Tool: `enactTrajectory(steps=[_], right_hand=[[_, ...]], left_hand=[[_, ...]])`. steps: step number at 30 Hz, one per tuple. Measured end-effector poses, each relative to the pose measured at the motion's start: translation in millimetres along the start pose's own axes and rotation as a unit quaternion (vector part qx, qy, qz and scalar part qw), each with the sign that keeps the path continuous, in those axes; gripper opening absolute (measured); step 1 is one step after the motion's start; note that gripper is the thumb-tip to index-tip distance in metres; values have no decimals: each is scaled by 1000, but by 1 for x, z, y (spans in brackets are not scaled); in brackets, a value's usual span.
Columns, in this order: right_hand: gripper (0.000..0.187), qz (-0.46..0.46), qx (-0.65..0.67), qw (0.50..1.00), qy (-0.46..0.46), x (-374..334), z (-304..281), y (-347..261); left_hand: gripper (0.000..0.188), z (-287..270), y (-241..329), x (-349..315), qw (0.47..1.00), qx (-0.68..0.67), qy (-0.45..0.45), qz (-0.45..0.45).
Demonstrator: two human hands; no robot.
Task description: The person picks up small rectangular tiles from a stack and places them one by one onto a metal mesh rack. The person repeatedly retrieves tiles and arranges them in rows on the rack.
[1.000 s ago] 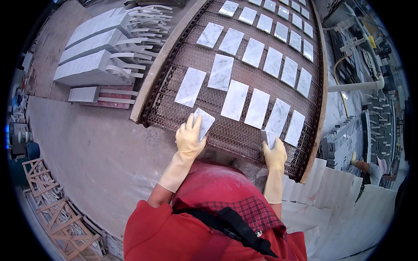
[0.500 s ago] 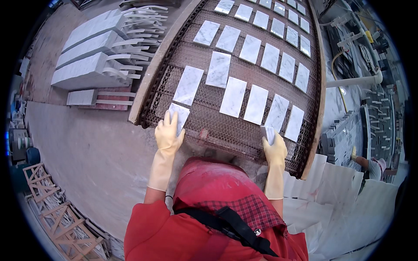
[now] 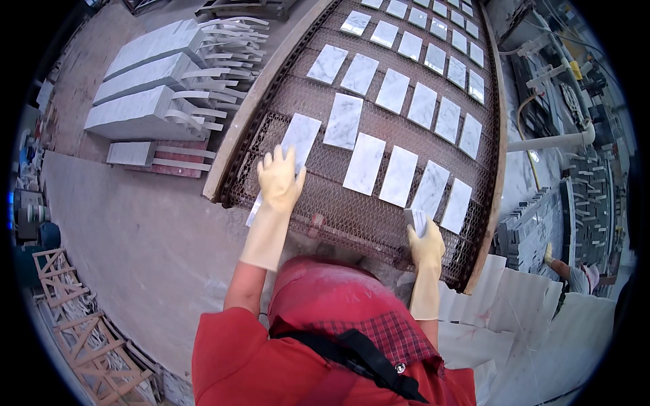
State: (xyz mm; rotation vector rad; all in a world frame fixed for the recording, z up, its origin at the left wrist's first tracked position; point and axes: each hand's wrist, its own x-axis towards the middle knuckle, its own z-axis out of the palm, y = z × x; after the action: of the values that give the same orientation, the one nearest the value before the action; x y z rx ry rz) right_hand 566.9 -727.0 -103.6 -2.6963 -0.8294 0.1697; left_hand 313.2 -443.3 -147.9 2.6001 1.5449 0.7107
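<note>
My left hand, in a pale yellow rubber glove, reaches over the near left corner of a wire-mesh conveyor belt. Its fingers are spread over the lower end of a white, grey-veined marble tile. Whether they press on it I cannot tell. Under that wrist another white tile pokes out, mostly hidden by the glove. At the near right of the belt my right hand, gloved alike, is closed on a small stack of marble tiles. Several more tiles lie in rows up the belt.
A wooden rail edges the belt on the left. Beyond it, white stone slabs with strips stand on the floor. A wooden crate is at lower left. A pipe and a co-worker are at right.
My left hand has left the near left tile and moved forward to the tile beyond, fingers spreading. My right hand keeps the stack. The view has shifted slightly.
</note>
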Motion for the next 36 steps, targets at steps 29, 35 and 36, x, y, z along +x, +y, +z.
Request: enactTrajectory(steps=[29, 35, 36], right_hand=[[68, 74, -24, 997, -24, -14, -5, 8], [60, 66, -36, 997, -33, -13, 3, 11], [60, 62, -39, 997, -29, -13, 4, 11]], left_hand=[[63, 49, 128, 119, 996, -41, -75, -17], [64, 59, 156, 145, 992, -5, -99, -79], [65, 59, 155, 148, 991, -9, -108, -83]])
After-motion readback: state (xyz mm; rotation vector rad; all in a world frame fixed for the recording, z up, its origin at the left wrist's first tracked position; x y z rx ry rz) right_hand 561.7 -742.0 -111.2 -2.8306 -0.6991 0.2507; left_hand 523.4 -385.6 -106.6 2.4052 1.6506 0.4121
